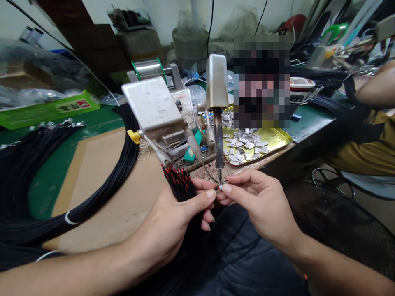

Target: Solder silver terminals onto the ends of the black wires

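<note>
My left hand (182,209) is closed round a bundle of black cables (180,187) whose stripped ends show red tips. Its thumb and forefinger also pinch one cable end near the soldering iron. Between the thumb and finger of my right hand (262,201) is a small metal connector (221,187), held against that cable end. Straight above hangs the soldering iron (219,144), its tip down at the connector. A thin solder feed tube (197,150) slants from the soldering machine (154,107) to the same spot.
A yellow tray (277,142) of loose metal connectors (247,144) lies behind my right hand. Coiled black cables (123,172) rest on cardboard (98,160) at left. A solder spool (149,69) tops the machine. At right sits another person (364,144), near a black fan guard (339,222).
</note>
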The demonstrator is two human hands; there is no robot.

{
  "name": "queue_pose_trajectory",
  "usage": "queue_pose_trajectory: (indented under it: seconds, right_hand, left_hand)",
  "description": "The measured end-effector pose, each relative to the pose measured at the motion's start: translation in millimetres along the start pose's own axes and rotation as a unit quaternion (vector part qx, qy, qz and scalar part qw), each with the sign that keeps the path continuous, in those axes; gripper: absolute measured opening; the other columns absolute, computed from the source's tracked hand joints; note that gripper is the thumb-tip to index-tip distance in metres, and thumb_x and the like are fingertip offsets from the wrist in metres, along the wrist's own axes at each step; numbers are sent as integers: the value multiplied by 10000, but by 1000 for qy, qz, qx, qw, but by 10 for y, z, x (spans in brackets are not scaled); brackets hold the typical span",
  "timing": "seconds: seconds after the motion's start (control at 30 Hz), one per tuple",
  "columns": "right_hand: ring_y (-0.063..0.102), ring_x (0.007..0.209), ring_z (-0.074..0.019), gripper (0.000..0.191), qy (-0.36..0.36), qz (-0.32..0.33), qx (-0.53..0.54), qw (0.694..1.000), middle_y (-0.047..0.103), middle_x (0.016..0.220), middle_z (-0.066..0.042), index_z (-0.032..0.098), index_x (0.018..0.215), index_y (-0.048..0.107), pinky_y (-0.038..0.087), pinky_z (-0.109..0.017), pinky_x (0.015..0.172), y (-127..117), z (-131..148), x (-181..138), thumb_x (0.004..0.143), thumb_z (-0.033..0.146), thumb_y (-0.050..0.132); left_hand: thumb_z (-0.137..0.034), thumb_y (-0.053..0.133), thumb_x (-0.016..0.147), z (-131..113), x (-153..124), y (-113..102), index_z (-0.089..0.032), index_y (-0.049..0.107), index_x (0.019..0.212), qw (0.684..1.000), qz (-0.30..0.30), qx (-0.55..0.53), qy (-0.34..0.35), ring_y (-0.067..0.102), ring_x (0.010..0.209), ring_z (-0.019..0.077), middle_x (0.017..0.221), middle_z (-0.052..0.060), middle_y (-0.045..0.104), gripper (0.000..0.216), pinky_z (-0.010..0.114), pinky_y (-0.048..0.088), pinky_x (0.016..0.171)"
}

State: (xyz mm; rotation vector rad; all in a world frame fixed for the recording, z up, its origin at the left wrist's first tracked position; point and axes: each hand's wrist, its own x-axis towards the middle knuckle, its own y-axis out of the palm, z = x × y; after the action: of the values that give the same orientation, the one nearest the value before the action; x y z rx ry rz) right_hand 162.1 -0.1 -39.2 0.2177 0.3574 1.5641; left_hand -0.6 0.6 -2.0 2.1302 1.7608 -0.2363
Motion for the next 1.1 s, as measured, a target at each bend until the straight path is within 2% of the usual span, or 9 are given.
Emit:
queue_pose_trajectory:
  seconds: [0.3,0.7,0.83,0.97,1.1]
  right_hand:
    - [739,636,-153,161,-3,-6,-5,1000,760,708,-23,159,836,721,632,-241,643,-9,-11,-10,735,227,825]
    - [738,644,-141,193,-6,-7,4,1000,765,723,-14,157,821,731,623,-210,641,5,-8,-3,684,206,858]
    - [729,634,-133,170,2,-10,-11,1000,757,695,-14,155,806,719,610,-210,636,4,-2,-11,707,223,839]
    - [716,656,-147,186,3,5,-55,998,742,710,-18,158,815,691,594,-249,656,-11,16,-35,719,248,823]
    - [665,698,-146,175,-6,40,-164,986,702,756,-6,173,821,663,541,-254,650,-107,141,-28,739,246,798]
  left_hand:
    - [-287,760,781,-3,0,5,-132,636,898,1000,-3,-1,-8,577,539,106,740,22,677,231,202,492,455]
    - [-267,743,793,0,-8,1,-127,650,931,1000,-5,2,-7,577,540,104,753,27,682,217,203,494,461]
    - [-269,747,782,12,-9,8,-116,655,938,1000,-14,7,-11,572,532,108,750,37,683,237,207,489,452]
    - [-283,775,750,7,-23,18,-112,651,937,999,-23,15,-18,580,524,121,683,15,659,282,226,501,465]
    - [-297,778,752,-10,-52,35,-112,661,901,998,-4,38,-40,616,538,129,616,3,656,265,231,510,551]
